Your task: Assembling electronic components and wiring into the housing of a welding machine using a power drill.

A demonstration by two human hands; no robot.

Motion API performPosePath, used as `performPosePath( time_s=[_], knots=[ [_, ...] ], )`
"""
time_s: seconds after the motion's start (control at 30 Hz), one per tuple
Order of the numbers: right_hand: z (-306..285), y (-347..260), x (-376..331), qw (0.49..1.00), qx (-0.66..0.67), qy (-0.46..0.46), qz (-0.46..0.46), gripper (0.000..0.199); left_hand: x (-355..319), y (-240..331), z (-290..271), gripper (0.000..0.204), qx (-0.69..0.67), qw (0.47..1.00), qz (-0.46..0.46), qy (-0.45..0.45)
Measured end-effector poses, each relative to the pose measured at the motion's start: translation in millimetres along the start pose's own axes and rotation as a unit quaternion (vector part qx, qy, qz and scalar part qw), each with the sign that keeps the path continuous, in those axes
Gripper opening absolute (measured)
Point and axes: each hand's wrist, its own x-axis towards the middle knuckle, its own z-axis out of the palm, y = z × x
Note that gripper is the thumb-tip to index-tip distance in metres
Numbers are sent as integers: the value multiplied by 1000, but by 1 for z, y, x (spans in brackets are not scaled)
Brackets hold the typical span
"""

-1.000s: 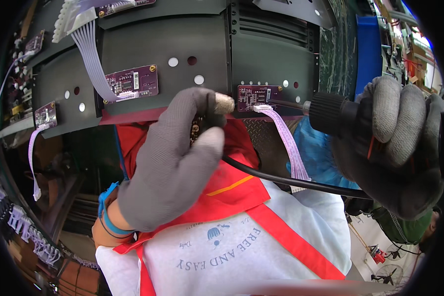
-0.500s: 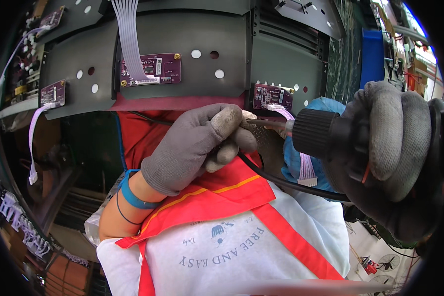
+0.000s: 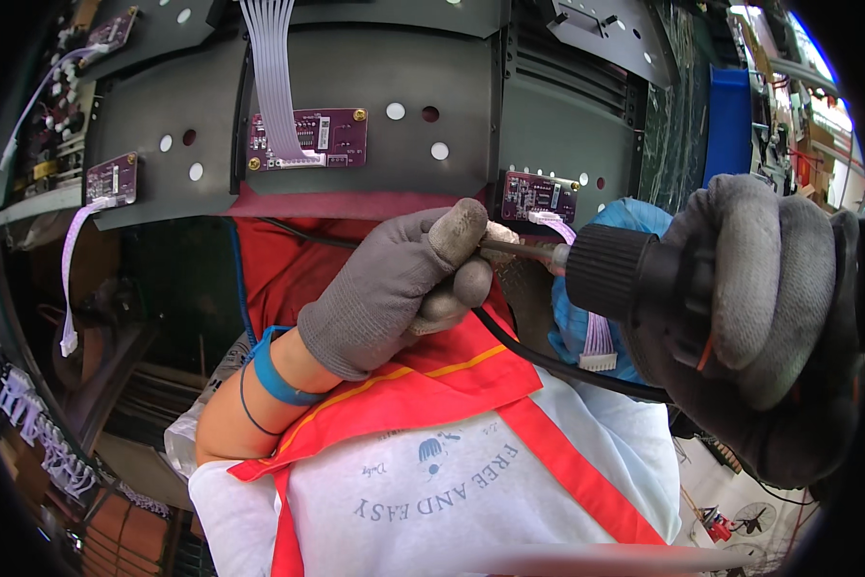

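My right hand (image 3: 774, 288), in a grey glove, is wrapped round a black electric screwdriver (image 3: 607, 272) with a ribbed collar. Its thin metal bit (image 3: 521, 248) points left. My left hand (image 3: 389, 288), gloved too, is closed in a pinch at the bit's tip. Whatever its fingertips hold is hidden or too small to name. A black cable (image 3: 538, 358) runs below both hands. Just beyond them, a purple circuit board (image 3: 538, 195) sits on a dark metal panel (image 3: 567, 115), its ribbon cable (image 3: 599, 341) hanging down with a white connector.
Another purple board (image 3: 341, 139) with a wide grey ribbon cable (image 3: 271, 77) is on the middle panel. A smaller board (image 3: 112, 180) at left trails a loose cable (image 3: 73, 269). Blue covering (image 3: 572, 317) lies behind the screwdriver. A blue bin (image 3: 727, 125) stands far right.
My left hand has shifted slightly right, its pinch still at the bit's tip. The panels and boards sit a little further right and lower in the picture. My right hand keeps its grip.
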Motion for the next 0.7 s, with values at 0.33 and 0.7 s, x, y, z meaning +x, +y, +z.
performPosePath(
  time_s=[0.33, 0.7],
  knots=[
    [1, -6, 1, 1000, 10, -1, -1, 25, -2, -1, 3, 58, 33, 999, -16, 7],
    [-2, 1, -6, 1000, -10, 5, 3, 25, -4, -3, 4, 50, 203, 975, -28, 89]
  ],
)
